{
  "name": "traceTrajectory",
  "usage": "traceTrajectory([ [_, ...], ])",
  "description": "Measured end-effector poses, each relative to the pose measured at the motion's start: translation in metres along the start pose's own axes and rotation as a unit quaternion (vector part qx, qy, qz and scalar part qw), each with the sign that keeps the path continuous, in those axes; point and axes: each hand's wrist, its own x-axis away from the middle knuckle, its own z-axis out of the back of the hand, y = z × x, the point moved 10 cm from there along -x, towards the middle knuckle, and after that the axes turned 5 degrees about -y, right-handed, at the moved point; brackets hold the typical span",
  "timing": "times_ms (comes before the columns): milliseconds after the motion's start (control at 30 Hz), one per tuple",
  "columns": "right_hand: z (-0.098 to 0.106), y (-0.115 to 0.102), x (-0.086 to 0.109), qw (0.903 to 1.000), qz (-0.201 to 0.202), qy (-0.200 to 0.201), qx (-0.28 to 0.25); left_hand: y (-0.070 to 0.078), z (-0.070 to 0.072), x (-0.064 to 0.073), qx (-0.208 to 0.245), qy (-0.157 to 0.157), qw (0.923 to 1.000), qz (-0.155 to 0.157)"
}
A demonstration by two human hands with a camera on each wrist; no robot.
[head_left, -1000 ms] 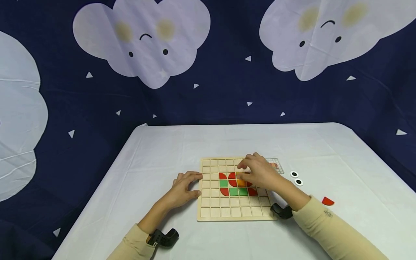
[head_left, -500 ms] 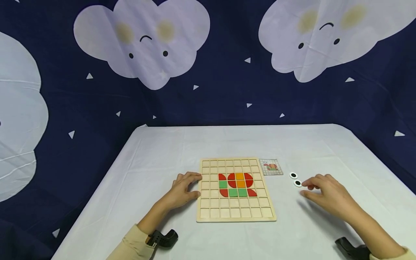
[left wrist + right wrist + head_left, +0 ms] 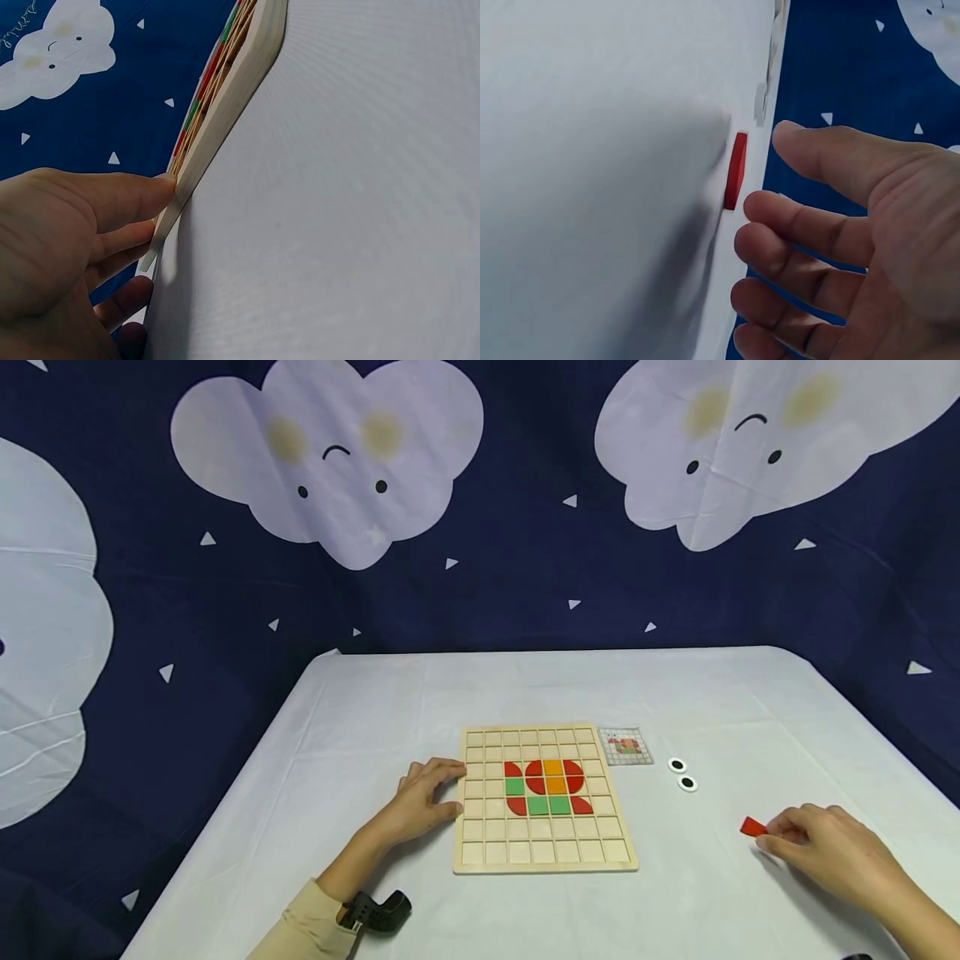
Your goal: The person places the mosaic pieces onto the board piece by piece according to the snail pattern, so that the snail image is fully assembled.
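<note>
My left hand (image 3: 422,800) rests against the left side of a wooden grid board (image 3: 545,853), its fingers and thumb spread along the edge. The left wrist view shows the thumb touching the board's rim (image 3: 217,112). Red rounded, green square and orange square pieces (image 3: 553,777) lie in the board's middle cells. Far to the right, my right hand (image 3: 832,852) is at a loose red quarter-round piece (image 3: 753,827), which it partly hides in the head view. In the right wrist view that piece (image 3: 736,171) lies on the cloth just beyond the parted thumb and fingertips.
A small pattern card (image 3: 626,746) lies by the board's upper right corner. Two white discs with black centres (image 3: 677,765) lie right of the card. White cloth (image 3: 697,893) covers the table; a dark blue cloud-print curtain (image 3: 525,593) hangs behind.
My right hand has left the board, passed the white discs and come down to the red piece at right. The card and board pieces it covered now show. My left hand stays put.
</note>
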Motion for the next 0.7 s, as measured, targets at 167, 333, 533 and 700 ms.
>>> traceTrajectory([
  [167,-0.006,0.004,0.001,0.9999,-0.004,-0.006,0.009,-0.001,-0.001,0.001,0.003,0.0,1.0,0.005],
  [333,-0.005,-0.001,-0.009,0.9997,0.004,0.009,0.024,-0.002,-0.001,0.001,0.009,-0.002,0.9999,0.011],
  [533,-0.011,-0.015,-0.019,0.9992,0.025,-0.002,0.032,-0.001,0.0,0.001,0.01,0.002,0.9999,0.014],
  [700,-0.015,-0.031,-0.023,0.9982,0.052,-0.002,0.03,-0.001,0.0,0.0,0.006,0.001,0.9999,0.014],
])
